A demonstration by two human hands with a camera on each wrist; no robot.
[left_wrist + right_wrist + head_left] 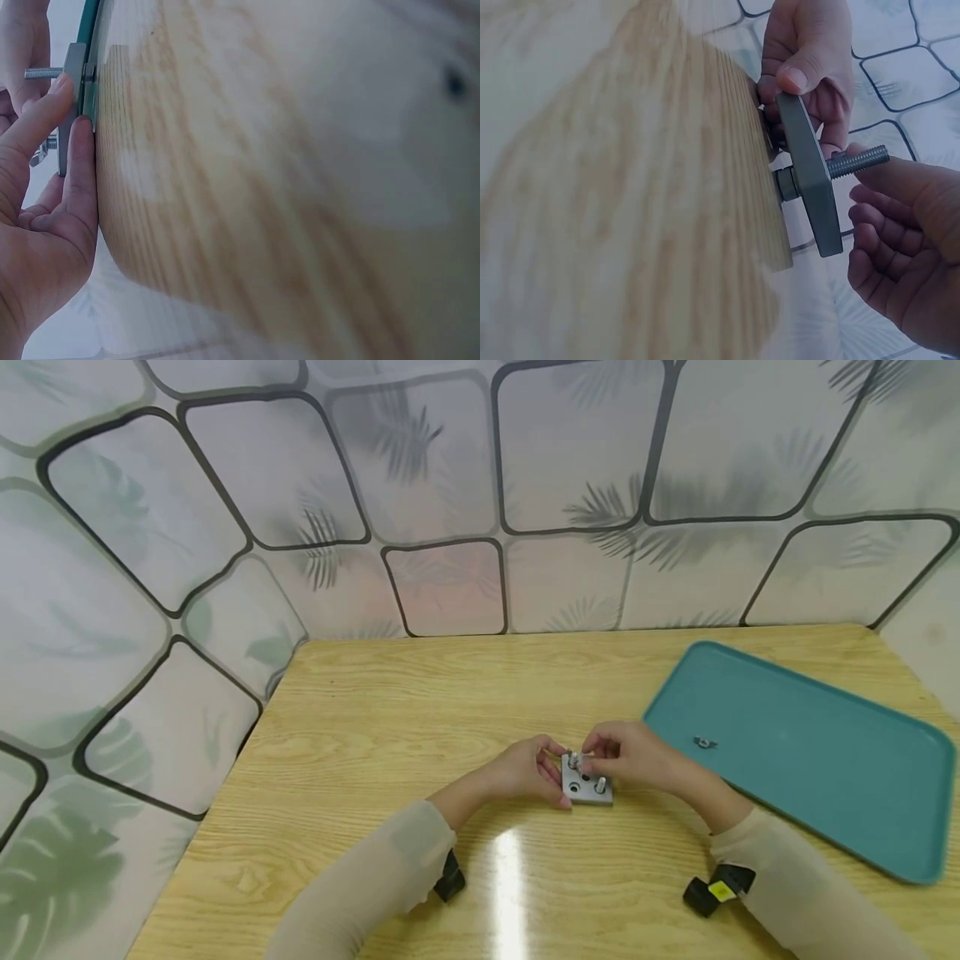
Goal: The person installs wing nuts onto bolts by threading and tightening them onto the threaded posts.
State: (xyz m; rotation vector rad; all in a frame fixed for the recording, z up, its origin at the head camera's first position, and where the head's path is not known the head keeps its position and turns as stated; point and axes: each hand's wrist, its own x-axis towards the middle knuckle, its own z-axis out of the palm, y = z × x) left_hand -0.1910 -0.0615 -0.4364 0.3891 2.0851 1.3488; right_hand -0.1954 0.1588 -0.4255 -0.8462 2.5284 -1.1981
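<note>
My left hand point(525, 770) holds a small grey metal plate point(588, 796) by its left side, thumb on the top face and fingers below, just above the table. A bare threaded bolt point(601, 785) stands up through the plate's near right corner, its hex head point(785, 184) underneath. Another bolt stands at the far left corner and carries a wing nut point(39, 154). My right hand point(633, 752) reaches in from the right, thumb and fingertips pinching at this wing nut; the exact contact is partly hidden. Holes show in the plate's face.
A teal tray point(825, 760) lies slantwise at the right of the wooden table point(390, 710). On it, near its left edge, rests a loose wing nut point(705, 742). Patterned curtains point(442, 468) hang behind the table and along its left.
</note>
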